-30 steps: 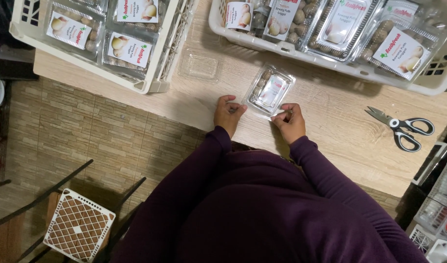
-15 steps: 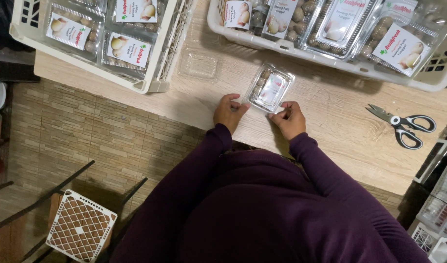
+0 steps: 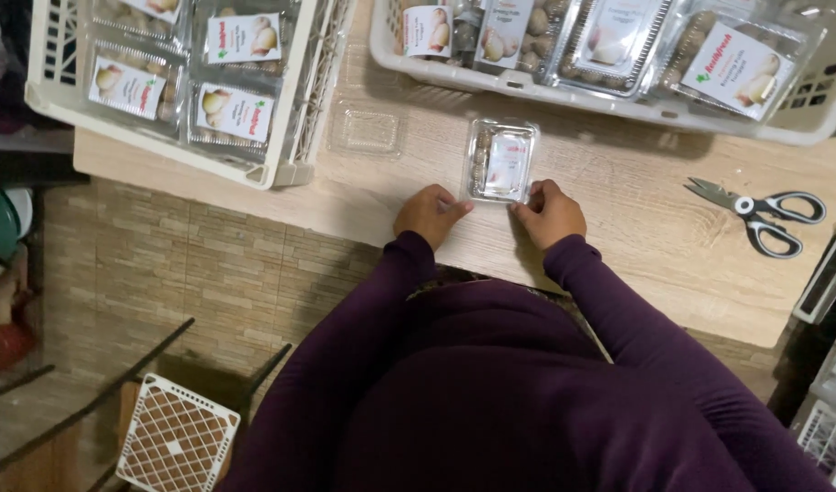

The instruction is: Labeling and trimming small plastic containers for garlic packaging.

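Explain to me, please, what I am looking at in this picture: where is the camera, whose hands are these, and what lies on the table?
The camera sits on a person's head and looks straight down, so you see purple sleeves and two bare hands. There is no machine. The left hand and right hand touch the near corners of a small clear plastic box with a white label, lying on a wooden table. Beside it lies an empty clear tray. Two pale crates hold more labelled boxes. A pair of scissors rests to the right.
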